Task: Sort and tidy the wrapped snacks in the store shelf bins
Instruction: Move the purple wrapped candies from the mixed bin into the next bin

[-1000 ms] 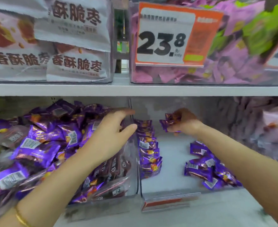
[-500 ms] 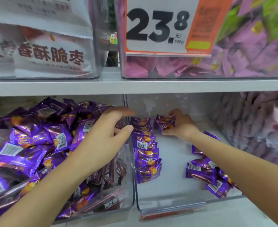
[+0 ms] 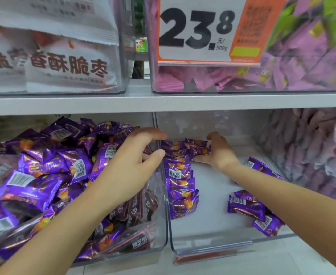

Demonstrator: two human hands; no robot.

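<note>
1. Done: in the middle bin, a neat row of purple snacks lines its 9 o'clock wall.
2. In hand: the right hand pinches a packet at the row's 12 o'clock end, seemingly seating it.
3. The left hand, fingers apart and holding nothing, hovers at the divider.
4. Left to do: loose packets at the bin's 4 o'clock, and the jumbled heap in the bin at 9 o'clock. I judge it under halfway.

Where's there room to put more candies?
The right bin's white floor is bare between the neat row of purple snacks along its left wall and the loose purple snacks at right. The left bin is heaped full.
</note>
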